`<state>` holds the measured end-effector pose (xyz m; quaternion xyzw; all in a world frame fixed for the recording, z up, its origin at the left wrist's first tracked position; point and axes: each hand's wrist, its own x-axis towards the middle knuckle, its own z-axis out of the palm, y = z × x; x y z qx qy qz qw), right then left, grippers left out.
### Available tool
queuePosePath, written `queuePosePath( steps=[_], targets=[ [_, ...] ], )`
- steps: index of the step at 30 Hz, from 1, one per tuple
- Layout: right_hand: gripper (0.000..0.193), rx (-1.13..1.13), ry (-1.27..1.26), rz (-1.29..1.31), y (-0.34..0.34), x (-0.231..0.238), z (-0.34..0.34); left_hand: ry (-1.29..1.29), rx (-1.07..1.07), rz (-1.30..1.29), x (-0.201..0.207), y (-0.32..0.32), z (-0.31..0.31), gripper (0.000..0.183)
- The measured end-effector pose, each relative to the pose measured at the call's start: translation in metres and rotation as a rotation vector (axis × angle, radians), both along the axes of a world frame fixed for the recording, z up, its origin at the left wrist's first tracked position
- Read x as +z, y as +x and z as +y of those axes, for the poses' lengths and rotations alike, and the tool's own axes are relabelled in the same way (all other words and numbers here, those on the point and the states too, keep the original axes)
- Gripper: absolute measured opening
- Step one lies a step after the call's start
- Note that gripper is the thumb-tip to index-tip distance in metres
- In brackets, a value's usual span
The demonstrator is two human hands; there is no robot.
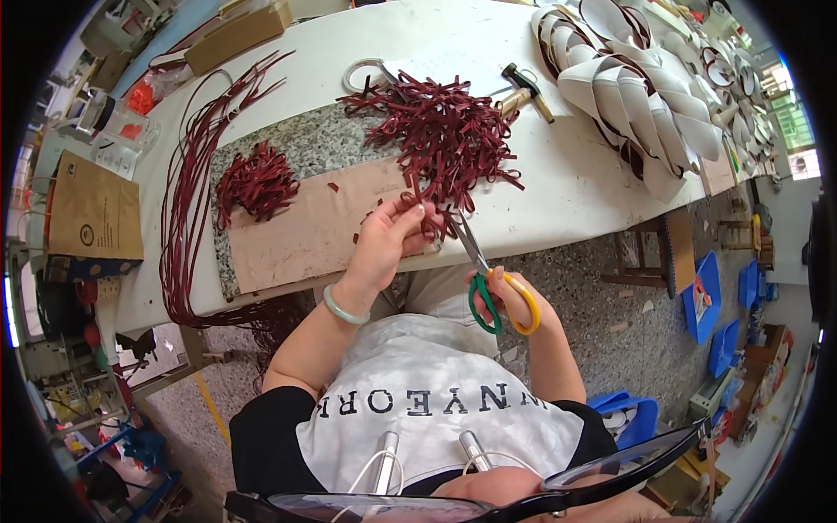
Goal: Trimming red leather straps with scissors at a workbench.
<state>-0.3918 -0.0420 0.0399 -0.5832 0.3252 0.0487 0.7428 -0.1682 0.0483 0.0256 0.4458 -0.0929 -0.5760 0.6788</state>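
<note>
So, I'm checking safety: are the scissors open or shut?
Partly open, it seems: the scissors in the right hand have their green loop and yellow loop spread apart; how wide the blades part is unclear.

- bright, even light over the hands point(384, 240) and counter point(558, 192); shadows soft and faint;
- window point(797, 131) far to the right of the hands, glaring and pale;
- crisp detail around the hands; softer, smeared detail toward the rim;
- fisheye bending outward from the hands; black surround, bluish fringing
</note>
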Motion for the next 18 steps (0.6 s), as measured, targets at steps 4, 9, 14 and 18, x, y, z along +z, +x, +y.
queuePosePath(
  steps=[4,9,14,18],
  targets=[
    [0.074,-0.022,0.125,-0.021,0.002,-0.007,0.003,-0.017,0.064,-0.024,-0.009,0.006,-0.015,0.018],
    [0.072,0.056,-0.025,-0.086,-0.007,0.009,0.004,-0.031,0.001,-0.119,0.007,0.006,-0.008,0.019],
    [0.072,0.080,-0.178,0.000,0.009,0.018,0.003,-0.012,-0.006,-0.139,0.016,0.010,0.010,0.019],
    [0.072,0.124,-0.245,0.012,0.009,0.023,0.000,0.042,0.039,-0.191,0.026,0.018,0.024,0.020]
  ],
)
